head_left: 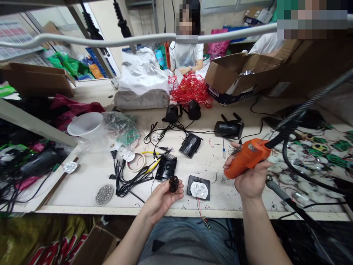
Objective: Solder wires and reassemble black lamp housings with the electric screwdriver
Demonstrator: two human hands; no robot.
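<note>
My left hand (165, 195) pinches a small dark round part (174, 183) above the front of the table. Just behind it lies an opened black housing (166, 167). To its right, a black frame (189, 187) bears a white LED board (199, 190) with several lenses, and thin wires hang from it over the table edge. Wrapped around an orange electric screwdriver (246, 158) is my right hand (252, 180). The tool's tip points down and left, apart from the LED board.
A pile of screws (104, 194), black cables (129, 180) and a tape roll (136, 162) lie on the left. Black lamps (191, 145) stand farther back. Many wired boards (311, 165) cover the right. A person (186, 55) sits opposite, behind red netting (191, 88).
</note>
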